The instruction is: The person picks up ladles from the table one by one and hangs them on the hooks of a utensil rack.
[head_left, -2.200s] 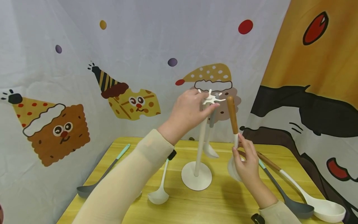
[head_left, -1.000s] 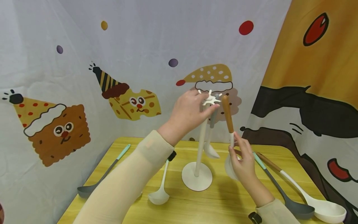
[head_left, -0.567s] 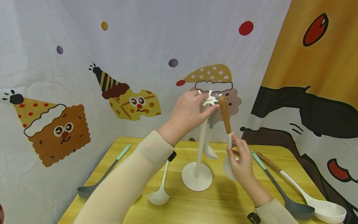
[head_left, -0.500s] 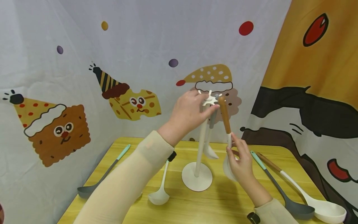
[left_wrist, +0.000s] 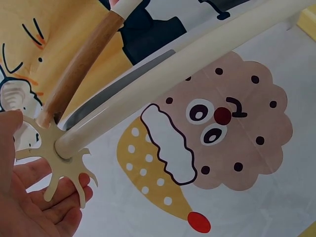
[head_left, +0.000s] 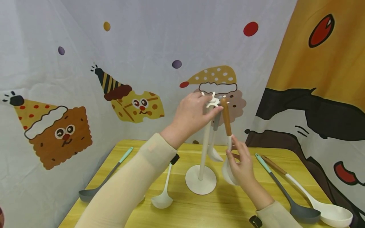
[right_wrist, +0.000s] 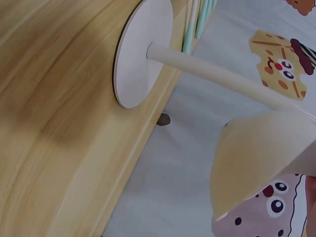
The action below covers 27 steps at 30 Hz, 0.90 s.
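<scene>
Left hand (head_left: 191, 113) raised at top of white utensil stand (head_left: 204, 148), fingers curled around star-shaped hook crown (head_left: 213, 101); same grip seen in left wrist view, w/ fingertips (left_wrist: 47, 207) under crown prongs (left_wrist: 61, 165). Right hand (head_left: 239, 163) lower, to right of stand pole, pinching white neck of wood-handled spoon (head_left: 226, 122). Spoon near-upright, slightly tilted; brown handle tip touching or just beside crown, bowl (head_left: 228, 173) down by palm, above table (head_left: 199, 209). Handle end against crown edge in left wrist view (left_wrist: 79, 69); whether hooked on a prong, cannot tell. Grey-handled white utensil (head_left: 214, 142) hanging from crown behind pole. Stand base (right_wrist: 140, 54) flat on yellow wood tabletop, approx. centre.

On table, left: grey ladle w/ mint handle (head_left: 105, 179); white ladle (head_left: 163, 190) nr. left forearm. Right: grey ladle w/ mint handle (head_left: 288, 196), white spoon w/ wood handle (head_left: 313, 199) just beside it. Cartoon-print cloth backdrop (head_left: 137, 104) behind.
</scene>
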### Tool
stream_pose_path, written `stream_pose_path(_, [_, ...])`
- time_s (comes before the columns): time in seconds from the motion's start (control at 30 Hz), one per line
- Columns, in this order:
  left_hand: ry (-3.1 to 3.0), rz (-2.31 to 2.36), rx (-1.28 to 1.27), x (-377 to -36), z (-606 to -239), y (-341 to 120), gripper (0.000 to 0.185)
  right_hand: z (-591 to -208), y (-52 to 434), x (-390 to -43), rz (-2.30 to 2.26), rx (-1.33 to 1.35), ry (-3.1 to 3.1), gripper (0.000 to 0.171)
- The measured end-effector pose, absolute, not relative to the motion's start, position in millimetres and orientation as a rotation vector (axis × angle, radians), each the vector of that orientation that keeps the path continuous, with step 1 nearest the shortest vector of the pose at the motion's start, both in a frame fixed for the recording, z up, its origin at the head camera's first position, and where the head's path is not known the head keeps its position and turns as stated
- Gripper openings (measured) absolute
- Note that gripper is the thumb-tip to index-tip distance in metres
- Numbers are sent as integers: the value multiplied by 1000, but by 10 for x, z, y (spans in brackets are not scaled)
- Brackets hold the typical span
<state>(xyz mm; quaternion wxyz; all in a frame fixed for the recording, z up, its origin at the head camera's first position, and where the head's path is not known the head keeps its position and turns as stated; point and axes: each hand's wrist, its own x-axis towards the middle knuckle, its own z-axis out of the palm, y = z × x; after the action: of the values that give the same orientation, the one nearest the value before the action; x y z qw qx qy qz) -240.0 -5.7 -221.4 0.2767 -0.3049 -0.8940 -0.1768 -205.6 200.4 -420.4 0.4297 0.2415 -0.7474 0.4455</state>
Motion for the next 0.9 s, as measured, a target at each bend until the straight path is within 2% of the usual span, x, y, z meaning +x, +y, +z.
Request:
stream_pose_path(0.1, [-2389,-473,-819,-2403,-2214,-58,53,-4208,1955,-2045,1107,614,-1862,71])
stream_pose_path(0.3, [-2382,-473,-819,-2405,-2215,-58,53,-4233,1852,-2034,1172,638,-1850,57])
stream_pose_path(0.4, [-2384,-473,-818,-2404,-2215,-61,53,-4241,1812,-2031,1212,638,-1861,56])
stream_pose_path(0.47, [-2384,-473,-819,-2405,-2216,-62,53,-4250,1798,-2037,1207,640,-1878,60])
stream_pose_path(0.67, [-2377,-477,-823,-2412,-2223,-58,54,-4251,1782,-2043,1176,652,-1955,84])
stream_pose_path(0.9, [-2386,-479,-821,-2400,-2223,-52,53,-4262,1782,-2054,1169,649,-1984,85])
